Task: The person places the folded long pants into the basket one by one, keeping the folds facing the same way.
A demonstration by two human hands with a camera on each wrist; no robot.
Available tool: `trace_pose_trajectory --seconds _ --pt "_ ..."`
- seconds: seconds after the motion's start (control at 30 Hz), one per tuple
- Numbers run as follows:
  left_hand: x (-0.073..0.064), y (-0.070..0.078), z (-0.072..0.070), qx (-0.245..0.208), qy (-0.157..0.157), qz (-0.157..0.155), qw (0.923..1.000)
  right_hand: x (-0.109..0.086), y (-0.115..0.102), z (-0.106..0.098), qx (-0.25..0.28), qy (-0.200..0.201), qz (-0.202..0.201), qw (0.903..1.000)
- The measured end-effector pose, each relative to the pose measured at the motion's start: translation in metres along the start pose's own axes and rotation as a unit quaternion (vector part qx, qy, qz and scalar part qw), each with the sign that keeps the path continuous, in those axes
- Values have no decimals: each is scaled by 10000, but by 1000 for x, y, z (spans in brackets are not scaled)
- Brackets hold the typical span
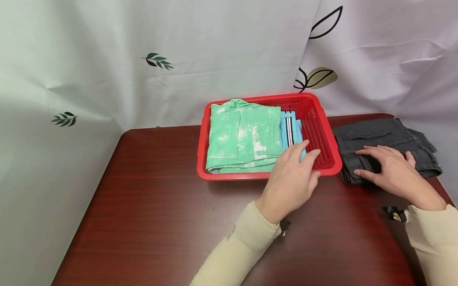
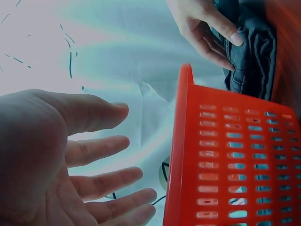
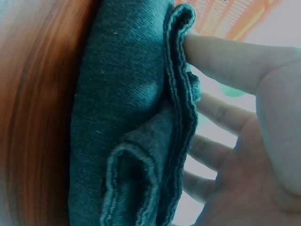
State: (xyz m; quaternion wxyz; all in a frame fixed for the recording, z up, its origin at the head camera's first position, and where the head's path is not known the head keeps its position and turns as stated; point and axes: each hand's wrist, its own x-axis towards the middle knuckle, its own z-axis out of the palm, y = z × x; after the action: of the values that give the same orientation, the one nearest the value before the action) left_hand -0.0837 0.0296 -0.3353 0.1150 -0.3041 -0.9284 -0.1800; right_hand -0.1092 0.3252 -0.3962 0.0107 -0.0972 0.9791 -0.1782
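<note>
Over the front right rim of a red plastic basket (image 1: pixel 330 169), my left hand (image 1: pixel 290 178) hovers with its fingers spread and nothing in its grasp. My right hand (image 1: pixel 397 172) rests on folded dark grey jeans (image 1: pixel 372 131) beside the basket, its fingertips touching the top layer. In the right wrist view, thumb and fingers lie along the upper side of the folded denim (image 3: pixel 127 70). Inside the basket are a folded green and white tie-dye garment (image 1: pixel 247 131) and, to its right, a light blue garment (image 1: pixel 284 129) with black and white stripes, partly covered.
Under everything is a dark red-brown wooden table (image 1: pixel 150 206). A white curtain with leaf prints (image 1: pixel 214 47) hangs directly behind the basket and along the sides. The right end of the basket shows its bare slotted wall (image 1: pixel 315 127).
</note>
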Motion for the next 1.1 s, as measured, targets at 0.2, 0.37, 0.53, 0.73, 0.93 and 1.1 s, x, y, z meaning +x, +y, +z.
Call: trace_pose_trajectory --seconds 0.2,0.37,0.53,0.73,0.93,1.1 --pt "-1 9 1 -10 -91 140 9999 -10 1 1 -72 -86 -91 9999" --pt "-3 17 4 159 -46 364 9992 -18 3 0 -82 -123 -281 9995" --pt "-4 27 8 325 -90 555 9979 -27 7 1 -55 -116 -496 9987" --pt "-6 37 12 492 -306 751 9955 -40 14 4 63 -55 -876 9961" --pt "-8 42 16 419 -319 922 9943 -50 19 5 151 -79 -1046 9944" --pt "-9 46 18 525 -276 1020 9930 -59 23 5 157 -57 -1271 9918"
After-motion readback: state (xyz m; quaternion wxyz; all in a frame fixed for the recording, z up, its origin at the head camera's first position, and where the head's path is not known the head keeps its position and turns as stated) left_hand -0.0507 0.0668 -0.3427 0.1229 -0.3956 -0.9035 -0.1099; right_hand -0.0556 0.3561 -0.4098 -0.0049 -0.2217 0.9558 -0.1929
